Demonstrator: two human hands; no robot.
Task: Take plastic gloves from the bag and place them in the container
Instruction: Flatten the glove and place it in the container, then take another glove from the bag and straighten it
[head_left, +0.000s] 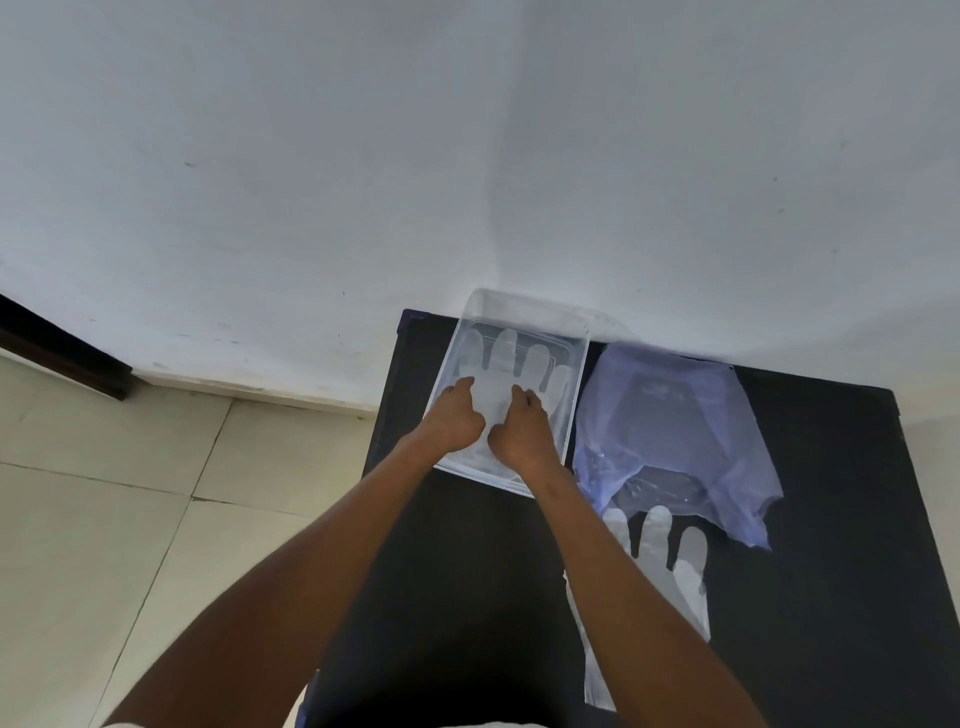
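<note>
Two hands are being pressed down inside the clear container (582, 358), which is being kept at the far left corner of the dark table (831, 519), its far rim touching the white wall (467, 156). One plastic glove (506, 364) is being laid flat in the container, fingers pointing toward the wall. The left hand (457, 423) is being held on the glove's left side with fingers curled and the thumb stretched forward; the right hand (522, 434) is being held on its middle, fingers bent down onto the plastic. Whether either grip is being closed on the glove cannot be told; both are being rested on it. Just beside the container, along the far edge, the bluish bag (670, 431) is being left spread flat. A second glove (670, 566) is being left partly out of the bag's mouth, toward the near edge, partly hidden under the right forearm.
</note>
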